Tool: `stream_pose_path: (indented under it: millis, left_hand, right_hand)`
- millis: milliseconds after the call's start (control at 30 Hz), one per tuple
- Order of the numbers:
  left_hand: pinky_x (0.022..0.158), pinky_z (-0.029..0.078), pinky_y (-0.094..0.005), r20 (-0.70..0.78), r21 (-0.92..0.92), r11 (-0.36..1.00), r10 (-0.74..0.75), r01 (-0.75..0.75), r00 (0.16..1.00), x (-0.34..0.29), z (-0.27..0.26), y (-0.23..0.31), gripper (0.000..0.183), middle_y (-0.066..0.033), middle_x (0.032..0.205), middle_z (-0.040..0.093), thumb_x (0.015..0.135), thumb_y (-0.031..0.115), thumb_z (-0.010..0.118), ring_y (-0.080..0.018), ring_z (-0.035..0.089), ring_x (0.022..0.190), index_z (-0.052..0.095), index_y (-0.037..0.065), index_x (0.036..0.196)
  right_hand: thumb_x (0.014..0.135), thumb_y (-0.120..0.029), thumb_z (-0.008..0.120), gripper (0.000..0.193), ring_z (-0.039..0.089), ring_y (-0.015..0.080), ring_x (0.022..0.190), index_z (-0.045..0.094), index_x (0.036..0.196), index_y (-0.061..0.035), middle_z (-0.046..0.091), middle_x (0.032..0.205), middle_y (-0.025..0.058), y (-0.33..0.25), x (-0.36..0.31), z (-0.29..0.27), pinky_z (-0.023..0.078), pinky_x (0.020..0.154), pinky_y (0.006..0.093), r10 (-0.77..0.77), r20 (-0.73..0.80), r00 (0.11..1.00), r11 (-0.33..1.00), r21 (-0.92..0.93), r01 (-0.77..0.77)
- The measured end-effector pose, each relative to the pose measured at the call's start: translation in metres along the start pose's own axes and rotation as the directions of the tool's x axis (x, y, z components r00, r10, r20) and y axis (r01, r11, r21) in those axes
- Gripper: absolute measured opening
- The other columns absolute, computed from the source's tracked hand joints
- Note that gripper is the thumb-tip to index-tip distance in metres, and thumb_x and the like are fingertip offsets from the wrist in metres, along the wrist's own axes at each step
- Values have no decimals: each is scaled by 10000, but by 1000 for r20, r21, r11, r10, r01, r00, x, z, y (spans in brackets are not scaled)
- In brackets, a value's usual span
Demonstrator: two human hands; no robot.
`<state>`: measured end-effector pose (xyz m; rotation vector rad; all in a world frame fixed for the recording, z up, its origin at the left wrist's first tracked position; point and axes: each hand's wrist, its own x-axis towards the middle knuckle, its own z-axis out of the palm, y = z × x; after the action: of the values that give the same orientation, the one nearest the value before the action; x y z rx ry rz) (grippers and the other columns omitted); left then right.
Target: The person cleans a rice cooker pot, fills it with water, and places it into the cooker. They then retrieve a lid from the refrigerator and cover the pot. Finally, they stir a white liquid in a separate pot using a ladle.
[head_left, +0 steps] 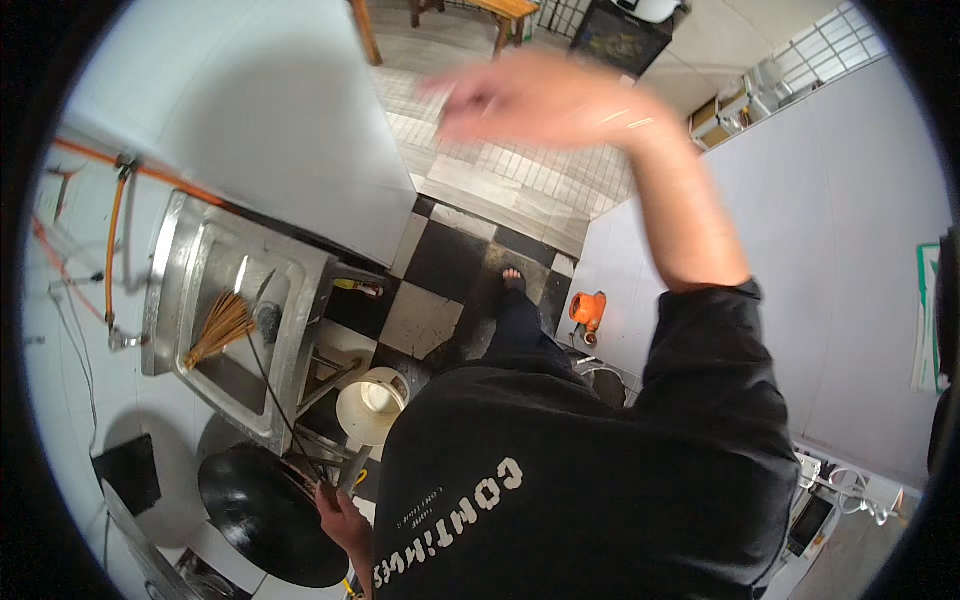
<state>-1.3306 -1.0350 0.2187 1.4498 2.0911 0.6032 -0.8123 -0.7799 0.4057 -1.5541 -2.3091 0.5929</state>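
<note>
My left hand point(342, 520) is at the lower left, beside the black wok point(265, 520), its fingers closed round the end of a long thin dark rod point(282, 412). The rod slants up into the metal sink point(305, 300), where its far end lies by a bamboo whisk brush point(222, 330). What that end carries cannot be made out. High in front, my right hand point(540, 100) is raised on a bent arm over the floor. Motion smears its fingers; I see no thing in it.
A white bucket point(372, 408) stands between the sink and my body. On the right, an orange object point(587, 312) sits by a pale wall point(800, 260). Ahead is a raised, light-tiled floor point(500, 180) with a wooden stool point(505, 12). An orange hose point(112, 245) hangs left.
</note>
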Motion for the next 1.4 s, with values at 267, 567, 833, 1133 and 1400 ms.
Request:
stream_pose_path:
  millis: [267, 567, 833, 1133, 1400]
  left_hand:
    - [825, 515, -334, 218, 272, 953, 73, -132, 973, 67, 117, 159, 409, -191, 1072, 682, 941, 154, 592, -254, 676, 950, 520, -60, 1283]
    - [839, 511, -348, 381, 116, 918, 312, -380, 870, 149, 241, 348, 391, -183, 1066, 687, 927, 174, 603, -246, 676, 981, 554, -26, 1260]
    - [788, 513, -344, 476, 80, 850, 427, -521, 769, 244, 332, 456, 354, -167, 955, 686, 926, 185, 608, -249, 671, 854, 570, 2, 1227]
    - [552, 465, -306, 584, 38, 807, 460, -589, 668, 307, 440, 565, 339, -76, 743, 606, 938, 173, 594, -142, 543, 562, 568, 16, 1237]
    - [728, 509, -336, 704, 109, 748, 407, -655, 582, 376, 547, 723, 376, -121, 916, 653, 935, 180, 588, -216, 632, 780, 549, 7, 1266]
  right_hand:
    - [944, -490, 544, 562, 665, 245, 1020, 570, 1280, -41, 667, 1162, 155, 301, -124, 67, 547, 881, 360, 514, -458, 725, 291, 889, 354]
    - [961, -445, 514, 494, 650, 272, 1018, 586, 1257, -56, 656, 1194, 138, 483, -296, 303, 517, 882, 381, 758, 652, 4, -275, 324, -905]
    - [972, -411, 509, 485, 639, 224, 1023, 553, 1301, -56, 645, 1215, 101, 529, -219, 174, 508, 851, 334, 818, 331, 471, 170, 642, -747]
    - [937, -447, 534, 447, 602, 237, 1080, 578, 1253, -134, 619, 1202, 94, 482, -216, 100, 487, 879, 372, 688, 701, 191, -257, 481, -838]
    - [927, -565, 504, 591, 664, 213, 917, 499, 1345, -147, 637, 1207, 89, 683, -213, 114, 527, 770, 424, 862, 494, 115, -95, 379, -920]
